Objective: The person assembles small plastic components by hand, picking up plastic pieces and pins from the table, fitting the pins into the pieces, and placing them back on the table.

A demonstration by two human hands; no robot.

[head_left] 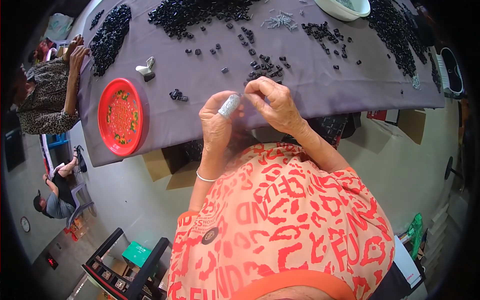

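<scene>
My left hand (218,122) is raised over the front edge of the table, with a silver-grey speckled wrap (229,106) around its thumb. Close beside it, my right hand (272,104) has thumb and index finger pressed together. The fingertips of both hands nearly meet at something small, too tiny to make out. Just beyond my right hand lies a loose group of small black plastic pieces (265,65). A smaller cluster of black pieces (178,95) sits left of my left hand.
A red floral tray (120,116) lies at the table's left edge, near a white-and-black item (147,69). Farther back are black heaps (200,15), grey pins (281,21) and a white bowl (345,11). Another person's hands (76,52) are at the left side. Cardboard boxes (180,175) stand below.
</scene>
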